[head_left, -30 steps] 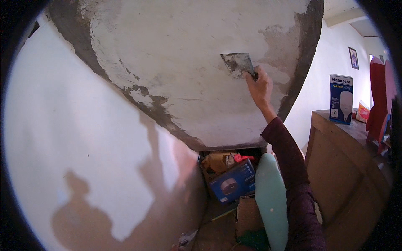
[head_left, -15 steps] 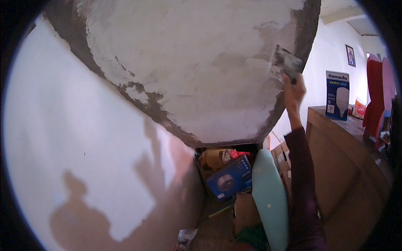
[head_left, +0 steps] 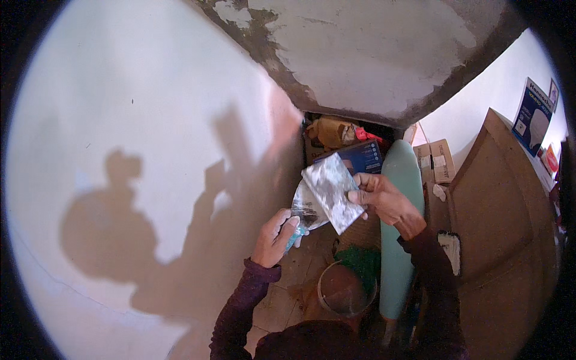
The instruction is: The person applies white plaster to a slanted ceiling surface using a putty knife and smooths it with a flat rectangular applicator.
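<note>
My left hand (head_left: 273,241) grips a putty knife by its teal handle (head_left: 294,237); the knife's pale, smeared blade (head_left: 304,207) points upward. In my right hand (head_left: 389,203) is a flat rectangular putty spreader (head_left: 332,191), pinched at its right edge between thumb and fingers. White and grey putty streaks its face. The spreader overlaps the knife blade in front of my chest, hiding part of it; whether the two touch I cannot tell. Above and beyond them hangs a sloping surface (head_left: 372,57), coated with pale putty and bordered by bare grey cement.
A white wall (head_left: 120,84) carrying my shadow stands at the left. Under the slope lie a blue box (head_left: 367,157) and a cardboard box (head_left: 443,161). A long pale-green board (head_left: 401,171) leans right of a round bucket (head_left: 345,293). A brown counter (head_left: 504,204) holds a bulb box (head_left: 533,119).
My right hand has come down from the sloping surface with the spreader. My left hand has come into view with the putty knife. The view has tipped downward.
</note>
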The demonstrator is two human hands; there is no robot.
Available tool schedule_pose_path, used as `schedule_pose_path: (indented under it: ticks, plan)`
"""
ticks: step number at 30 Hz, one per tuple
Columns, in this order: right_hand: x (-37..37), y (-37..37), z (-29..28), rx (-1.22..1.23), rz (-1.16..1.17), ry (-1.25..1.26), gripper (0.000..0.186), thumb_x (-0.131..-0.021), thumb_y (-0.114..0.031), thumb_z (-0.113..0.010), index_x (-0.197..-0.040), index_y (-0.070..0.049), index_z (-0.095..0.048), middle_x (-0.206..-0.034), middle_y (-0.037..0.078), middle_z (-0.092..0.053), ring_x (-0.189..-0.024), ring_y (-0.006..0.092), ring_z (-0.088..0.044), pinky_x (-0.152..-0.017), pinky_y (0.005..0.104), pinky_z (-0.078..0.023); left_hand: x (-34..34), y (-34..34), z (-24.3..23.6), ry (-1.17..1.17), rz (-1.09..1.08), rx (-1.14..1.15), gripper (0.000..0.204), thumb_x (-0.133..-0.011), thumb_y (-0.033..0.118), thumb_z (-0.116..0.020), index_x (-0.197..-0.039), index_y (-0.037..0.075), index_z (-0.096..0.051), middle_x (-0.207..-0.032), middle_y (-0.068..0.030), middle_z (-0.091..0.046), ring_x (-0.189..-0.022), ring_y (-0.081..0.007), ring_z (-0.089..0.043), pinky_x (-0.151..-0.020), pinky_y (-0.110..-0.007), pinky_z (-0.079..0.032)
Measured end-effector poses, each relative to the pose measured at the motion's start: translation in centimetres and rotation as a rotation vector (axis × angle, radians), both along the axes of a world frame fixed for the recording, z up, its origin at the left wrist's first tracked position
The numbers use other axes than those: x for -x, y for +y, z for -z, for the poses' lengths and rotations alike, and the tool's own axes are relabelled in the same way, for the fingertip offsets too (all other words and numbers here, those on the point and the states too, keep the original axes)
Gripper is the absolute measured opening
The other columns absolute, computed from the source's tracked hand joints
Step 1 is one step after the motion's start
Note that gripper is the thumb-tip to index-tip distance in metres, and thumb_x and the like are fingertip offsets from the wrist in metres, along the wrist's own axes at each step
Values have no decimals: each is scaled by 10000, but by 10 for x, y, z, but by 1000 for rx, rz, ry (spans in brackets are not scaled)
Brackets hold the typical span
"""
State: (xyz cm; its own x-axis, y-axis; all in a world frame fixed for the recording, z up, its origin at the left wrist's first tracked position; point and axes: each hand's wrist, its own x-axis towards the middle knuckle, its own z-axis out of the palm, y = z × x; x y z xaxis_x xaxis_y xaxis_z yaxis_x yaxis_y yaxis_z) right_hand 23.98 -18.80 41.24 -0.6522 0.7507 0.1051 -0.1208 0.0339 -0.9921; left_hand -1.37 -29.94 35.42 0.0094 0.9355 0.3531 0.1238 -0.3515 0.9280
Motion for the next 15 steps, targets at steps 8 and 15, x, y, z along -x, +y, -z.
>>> schedule_pose_path:
  ticks: [8,15]
  plan:
    - [-13,5,-16,-558,672,97,182,-878,-178,-697,-970,-40,-622,-857,22,-647,-721,127,-595,-610,286,-495,-4,-8,13,87,-96,-34,207,-1005,174,-519,-1038,-11,-607,-770,-48,-599,-658,-106,-562,-644,-268,-463]
    - [-24,-62,-22,-1639,670,-92,230,-701,36,-677,-908,-40,-611,-866,109,-641,-780,290,-656,-696,369,-542,-10,6,-28,248,-148,-366,290,-935,50,-577,-1222,47,-618,-972,-104,-623,-863,-158,-622,-725,-316,-504]
